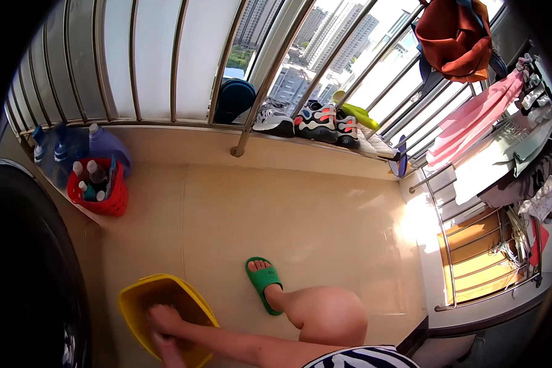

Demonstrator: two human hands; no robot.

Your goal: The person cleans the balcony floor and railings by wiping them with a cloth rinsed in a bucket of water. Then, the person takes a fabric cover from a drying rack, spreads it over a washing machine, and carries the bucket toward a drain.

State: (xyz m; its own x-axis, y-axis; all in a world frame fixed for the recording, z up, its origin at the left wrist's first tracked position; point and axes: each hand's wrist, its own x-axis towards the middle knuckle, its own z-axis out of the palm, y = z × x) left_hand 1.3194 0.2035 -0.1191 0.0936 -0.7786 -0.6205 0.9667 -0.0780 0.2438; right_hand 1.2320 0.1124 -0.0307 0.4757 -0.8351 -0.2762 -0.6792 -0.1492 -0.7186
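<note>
A yellow bucket (193, 295) stands on the tiled floor at the lower left. Both my hands are inside its opening, close together. My right hand (164, 320) is curled closed over the bucket's inside; what it grips, if anything, is hidden. Just below it, my left hand (167, 347) is blurred, and its fingers cannot be made out. The bottom of the bucket is in shadow, so its contents do not show clearly.
A black rounded appliance (30, 257) borders the left side. By the wall sits a red basket (107, 205) of bottles, with a purple jug (110, 147) behind. Shoes (316, 122) line the railing ledge. Laundry (475, 141) hangs right. My foot wears a green slipper (262, 276).
</note>
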